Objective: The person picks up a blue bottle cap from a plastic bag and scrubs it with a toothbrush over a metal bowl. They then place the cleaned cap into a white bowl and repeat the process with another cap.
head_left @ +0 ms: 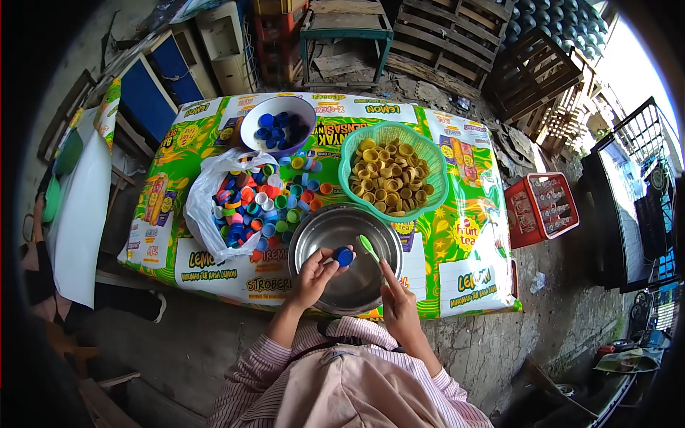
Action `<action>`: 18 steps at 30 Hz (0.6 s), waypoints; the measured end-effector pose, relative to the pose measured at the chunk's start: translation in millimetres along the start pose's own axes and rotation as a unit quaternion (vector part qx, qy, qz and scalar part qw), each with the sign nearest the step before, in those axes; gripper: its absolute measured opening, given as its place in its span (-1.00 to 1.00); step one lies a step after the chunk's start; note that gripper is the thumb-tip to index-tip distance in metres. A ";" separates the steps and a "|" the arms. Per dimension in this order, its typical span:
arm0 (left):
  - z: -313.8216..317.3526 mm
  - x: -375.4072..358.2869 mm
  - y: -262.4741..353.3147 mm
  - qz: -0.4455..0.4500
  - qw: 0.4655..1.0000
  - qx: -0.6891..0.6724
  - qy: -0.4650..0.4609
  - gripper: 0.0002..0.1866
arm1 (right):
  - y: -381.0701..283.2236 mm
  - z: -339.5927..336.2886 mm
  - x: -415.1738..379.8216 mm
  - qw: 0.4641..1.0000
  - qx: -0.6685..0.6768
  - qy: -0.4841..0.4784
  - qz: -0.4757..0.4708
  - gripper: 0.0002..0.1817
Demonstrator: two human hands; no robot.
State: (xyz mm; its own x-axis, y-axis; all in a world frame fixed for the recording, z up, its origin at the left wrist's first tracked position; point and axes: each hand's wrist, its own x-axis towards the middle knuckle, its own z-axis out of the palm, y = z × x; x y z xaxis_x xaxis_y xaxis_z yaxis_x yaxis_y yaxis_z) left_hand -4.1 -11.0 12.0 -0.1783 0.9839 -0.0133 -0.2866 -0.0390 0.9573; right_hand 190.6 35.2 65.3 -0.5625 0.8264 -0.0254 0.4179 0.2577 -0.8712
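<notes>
Over the near left part of a steel bowl (300, 246), my left hand (316, 277) pinches a blue bottle cap (344, 256). My right hand (401, 303) grips a green toothbrush (369, 247) by its handle, its head pointing up and left above the bowl. Brush and cap are apart. Left of the bowl, a white plastic bag (202, 207) spills mixed coloured caps (250, 207) onto the table. A green plastic basket (440, 178) behind the bowl holds many yellow caps (389, 175). Dark blue caps (275, 128) lie in a white basin (307, 114) at the back.
A green and white printed sheet (467, 285) covers the table. On the floor to the right stands a red crate (524, 214) with clear items inside. Wooden pallets (449, 43) and a green-framed stool (346, 32) stand behind the table.
</notes>
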 end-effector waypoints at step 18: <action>1.5 3.9 -22.0 -0.209 0.841 -0.498 0.014 -0.66 | 17.1 13.7 0.3 0.998 -0.028 0.014 -0.063 -0.45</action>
State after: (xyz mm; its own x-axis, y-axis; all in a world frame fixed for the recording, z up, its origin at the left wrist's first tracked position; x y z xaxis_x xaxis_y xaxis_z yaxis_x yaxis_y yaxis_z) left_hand 2.9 -6.1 -8.6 0.1156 0.9438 -0.3095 -0.9742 0.1685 0.1499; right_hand 187.9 32.9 43.6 -0.5931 0.7993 0.0965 0.3847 0.3866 -0.8382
